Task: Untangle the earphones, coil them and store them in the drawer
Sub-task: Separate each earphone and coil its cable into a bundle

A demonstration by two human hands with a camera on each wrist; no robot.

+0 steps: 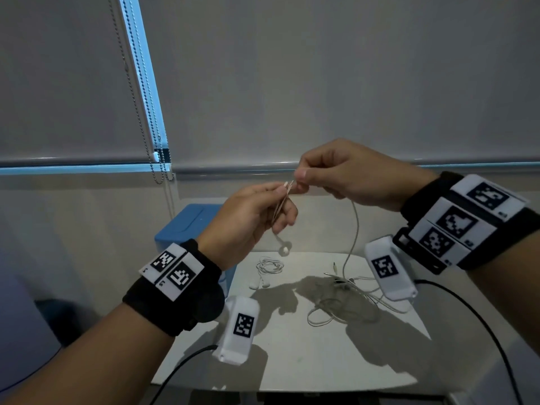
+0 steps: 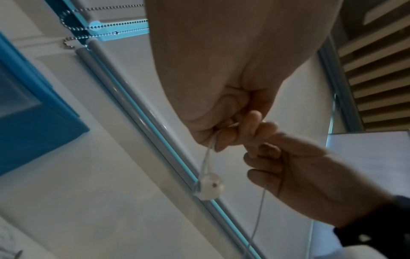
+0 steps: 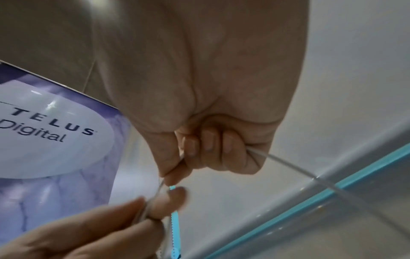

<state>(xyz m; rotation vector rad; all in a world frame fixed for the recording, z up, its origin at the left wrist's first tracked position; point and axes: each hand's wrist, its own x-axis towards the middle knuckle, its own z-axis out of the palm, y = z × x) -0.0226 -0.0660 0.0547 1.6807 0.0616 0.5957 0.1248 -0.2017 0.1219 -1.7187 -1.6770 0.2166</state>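
Both hands are raised above the white table (image 1: 292, 361) and hold one white earphone cable between them. My left hand (image 1: 285, 190) pinches several strands of it, and an earbud (image 1: 284, 250) dangles below that hand. In the left wrist view the same earbud (image 2: 209, 185) hangs under the left hand (image 2: 224, 138). My right hand (image 1: 301, 182) pinches the cable right beside the left thumb, and its curled fingers (image 3: 210, 145) close round the cable (image 3: 288, 164). From there the cable drops to a tangled heap (image 1: 342, 299) on the table.
A second, coiled white earphone set (image 1: 268, 267) lies on the table's far side. A blue drawer unit (image 1: 187, 223) stands at the table's far left corner. Window blinds with bead chains (image 1: 146, 118) hang behind. Black wires run from the wrist cameras.
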